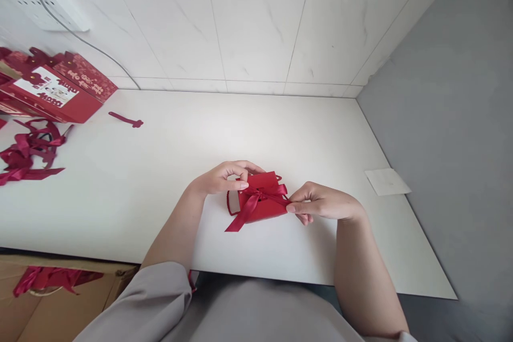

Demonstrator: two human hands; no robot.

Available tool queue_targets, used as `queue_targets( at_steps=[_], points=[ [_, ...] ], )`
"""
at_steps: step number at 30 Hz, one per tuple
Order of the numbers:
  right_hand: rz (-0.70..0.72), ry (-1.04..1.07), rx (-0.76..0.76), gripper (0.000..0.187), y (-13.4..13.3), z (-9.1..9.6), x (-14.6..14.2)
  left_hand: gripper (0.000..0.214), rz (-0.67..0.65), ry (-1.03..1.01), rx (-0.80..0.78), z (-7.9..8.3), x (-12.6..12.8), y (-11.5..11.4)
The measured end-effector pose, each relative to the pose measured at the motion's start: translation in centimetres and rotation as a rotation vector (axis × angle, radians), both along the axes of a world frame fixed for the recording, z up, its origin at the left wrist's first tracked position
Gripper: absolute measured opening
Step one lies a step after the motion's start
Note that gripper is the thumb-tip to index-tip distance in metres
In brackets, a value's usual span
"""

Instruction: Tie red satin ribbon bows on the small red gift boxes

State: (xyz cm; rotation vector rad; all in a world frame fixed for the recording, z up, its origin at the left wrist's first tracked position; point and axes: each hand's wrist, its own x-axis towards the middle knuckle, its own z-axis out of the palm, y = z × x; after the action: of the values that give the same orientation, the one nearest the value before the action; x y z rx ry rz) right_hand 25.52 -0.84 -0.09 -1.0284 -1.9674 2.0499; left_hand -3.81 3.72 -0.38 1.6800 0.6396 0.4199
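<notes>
A small red gift box [262, 212] lies on the white table in front of me, its pale inner side showing at the left. Across its front sits a red ribbon bow [260, 195], one tail hanging down to the lower left. My left hand [230, 177] rests at the box's upper left, thumb on the front and fingers behind the top edge, gripping it. At the right end, my right hand [318, 202] pinches the ribbon between thumb and fingers. The fingertips behind the box are partly hidden.
Red printed boxes [80, 101] and a heap of red ribbons [32, 149] occupy the left. A dark red strip [126, 119] lies near the wall. A white paper [387, 181] sits by the right edge. Below left, a cardboard box [76, 304] holds red ribboned items.
</notes>
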Motion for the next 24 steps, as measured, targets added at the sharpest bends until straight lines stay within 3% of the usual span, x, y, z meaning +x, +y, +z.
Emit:
queue_targets(
  at_steps=[8,13,17,20,22,24],
  points=[
    [0.010,-0.033,0.010,0.044,-0.1,0.0,1.1,0.027,-0.027,-0.001,-0.004,-0.1,0.6,-0.4],
    [0.066,-0.011,0.090,0.033,0.3,0.2,1.9,0.031,0.008,-0.009,-0.068,-0.1,0.9,-0.4],
    [-0.261,0.120,0.275,0.030,0.5,0.1,1.9,0.020,0.229,-0.031,0.002,1.0,0.5,-0.9],
    [-0.458,0.182,0.422,0.024,0.3,0.1,0.9,0.021,0.421,0.165,0.191,2.2,-0.7,-1.3],
    [-0.437,0.179,0.475,0.021,0.0,0.2,0.1,0.034,0.328,0.348,0.192,2.7,-1.6,-1.5],
    [-0.369,0.176,0.471,0.018,-0.2,0.2,-0.7,0.041,0.099,0.460,0.055,3.0,-2.3,-1.5]
  ],
)
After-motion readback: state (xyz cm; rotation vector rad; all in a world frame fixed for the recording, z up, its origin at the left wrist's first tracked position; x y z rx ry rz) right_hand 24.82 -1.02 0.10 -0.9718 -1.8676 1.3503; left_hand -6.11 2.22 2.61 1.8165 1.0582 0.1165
